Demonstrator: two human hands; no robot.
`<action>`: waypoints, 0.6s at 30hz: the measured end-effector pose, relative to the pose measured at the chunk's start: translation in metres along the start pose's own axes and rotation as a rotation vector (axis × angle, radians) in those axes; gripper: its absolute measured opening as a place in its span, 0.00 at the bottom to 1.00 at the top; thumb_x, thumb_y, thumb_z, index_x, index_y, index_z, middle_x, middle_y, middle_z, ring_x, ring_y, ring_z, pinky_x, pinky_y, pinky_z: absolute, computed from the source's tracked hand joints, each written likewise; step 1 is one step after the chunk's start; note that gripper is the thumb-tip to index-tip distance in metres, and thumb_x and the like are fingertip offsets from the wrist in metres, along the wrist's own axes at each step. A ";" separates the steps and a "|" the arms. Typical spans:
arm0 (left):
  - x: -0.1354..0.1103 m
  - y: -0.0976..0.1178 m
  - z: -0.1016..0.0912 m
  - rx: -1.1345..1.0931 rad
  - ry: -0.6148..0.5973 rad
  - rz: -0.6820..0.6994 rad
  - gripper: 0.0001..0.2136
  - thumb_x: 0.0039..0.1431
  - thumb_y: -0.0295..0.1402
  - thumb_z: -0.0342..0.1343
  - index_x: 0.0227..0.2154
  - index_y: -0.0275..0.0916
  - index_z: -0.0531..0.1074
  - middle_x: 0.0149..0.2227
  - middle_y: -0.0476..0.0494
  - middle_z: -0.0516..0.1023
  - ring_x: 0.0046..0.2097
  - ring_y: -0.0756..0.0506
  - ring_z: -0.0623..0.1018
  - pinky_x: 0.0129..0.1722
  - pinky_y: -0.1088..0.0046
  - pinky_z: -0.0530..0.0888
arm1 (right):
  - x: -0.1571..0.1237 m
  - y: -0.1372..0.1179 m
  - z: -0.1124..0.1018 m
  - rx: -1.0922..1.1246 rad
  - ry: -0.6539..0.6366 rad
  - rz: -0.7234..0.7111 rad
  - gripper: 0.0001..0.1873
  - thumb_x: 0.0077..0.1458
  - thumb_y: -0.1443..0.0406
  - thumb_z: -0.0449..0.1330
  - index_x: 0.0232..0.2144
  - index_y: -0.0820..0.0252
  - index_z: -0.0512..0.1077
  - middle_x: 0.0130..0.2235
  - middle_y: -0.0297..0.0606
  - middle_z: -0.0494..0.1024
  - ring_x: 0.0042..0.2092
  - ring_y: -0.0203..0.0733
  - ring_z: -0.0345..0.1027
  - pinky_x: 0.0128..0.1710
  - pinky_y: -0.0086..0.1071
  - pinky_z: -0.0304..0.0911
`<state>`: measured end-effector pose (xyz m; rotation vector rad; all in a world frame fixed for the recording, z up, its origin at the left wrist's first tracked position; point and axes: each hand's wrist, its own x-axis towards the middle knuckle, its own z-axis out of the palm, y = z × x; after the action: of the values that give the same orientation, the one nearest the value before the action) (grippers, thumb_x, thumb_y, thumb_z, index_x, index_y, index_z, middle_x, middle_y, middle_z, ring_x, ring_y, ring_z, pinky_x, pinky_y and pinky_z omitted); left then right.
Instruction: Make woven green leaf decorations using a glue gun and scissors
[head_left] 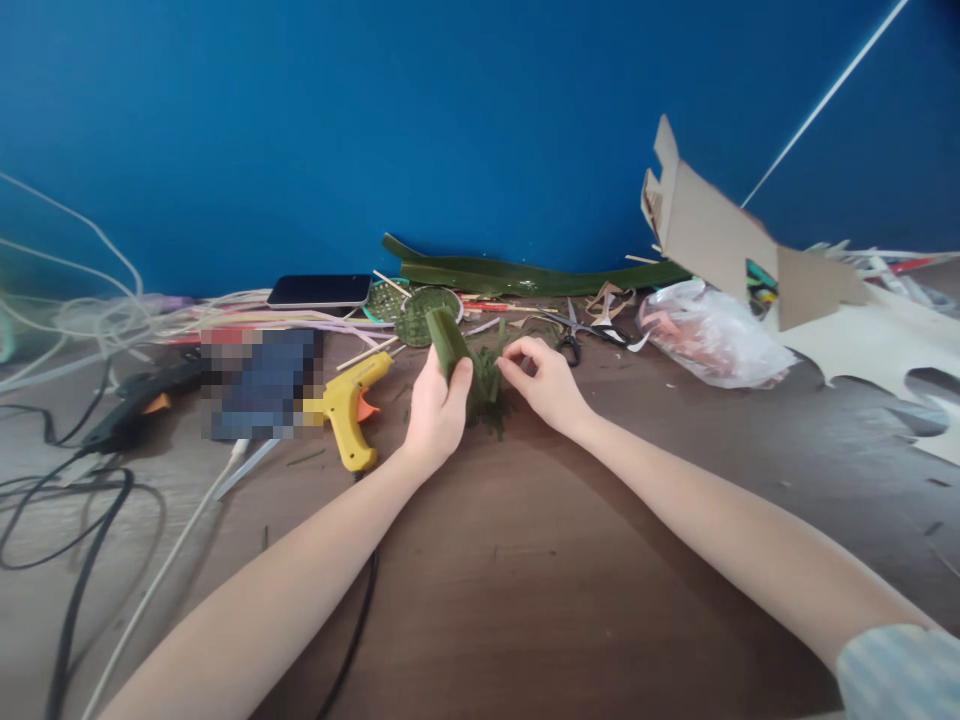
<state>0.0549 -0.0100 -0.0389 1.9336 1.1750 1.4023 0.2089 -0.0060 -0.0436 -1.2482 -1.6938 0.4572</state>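
Note:
My left hand (437,412) is closed round a rolled or folded green leaf piece (448,345), whose upper end sticks out above the fingers. To its right my right hand (546,383) has thumb and forefinger pinched together; what they hold, if anything, is too small to make out. Between the two hands lies a pile of thin green leaf shreds (487,390) on the brown table (495,580). Just behind the left hand is a round green woven piece (426,315). Black-handled scissors (571,335) rest beyond the right hand.
A yellow glue gun (349,410) lies left of my left hand, its cord running forward. Phones (320,290), cables (82,560) and a black tool (142,400) crowd the left. Long leaves (525,277) line the blue wall. A plastic bag (712,335) and cut cardboard (720,230) stand right.

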 end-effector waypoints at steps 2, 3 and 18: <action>-0.001 -0.002 0.000 -0.018 0.026 -0.005 0.09 0.61 0.38 0.44 0.39 0.40 0.63 0.33 0.48 0.71 0.36 0.48 0.72 0.39 0.70 0.69 | 0.001 0.001 0.001 -0.020 -0.033 0.015 0.05 0.50 0.65 0.55 0.23 0.57 0.65 0.27 0.34 0.70 0.34 0.40 0.62 0.35 0.34 0.57; -0.001 -0.003 0.000 -0.026 0.030 -0.005 0.10 0.61 0.39 0.44 0.39 0.41 0.63 0.34 0.47 0.71 0.37 0.47 0.72 0.40 0.69 0.68 | 0.001 0.001 0.001 -0.035 -0.047 0.015 0.05 0.49 0.66 0.55 0.23 0.57 0.65 0.27 0.34 0.71 0.34 0.40 0.62 0.35 0.35 0.57; 0.002 -0.006 0.002 -0.043 -0.034 -0.129 0.05 0.58 0.32 0.47 0.34 0.40 0.66 0.31 0.50 0.72 0.35 0.48 0.72 0.38 0.71 0.69 | 0.002 0.006 0.004 -0.077 0.015 -0.015 0.04 0.48 0.68 0.58 0.29 0.57 0.65 0.32 0.37 0.70 0.37 0.43 0.62 0.40 0.39 0.57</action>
<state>0.0553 -0.0049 -0.0429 1.8113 1.2214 1.3115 0.2083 -0.0015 -0.0489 -1.2906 -1.7212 0.3758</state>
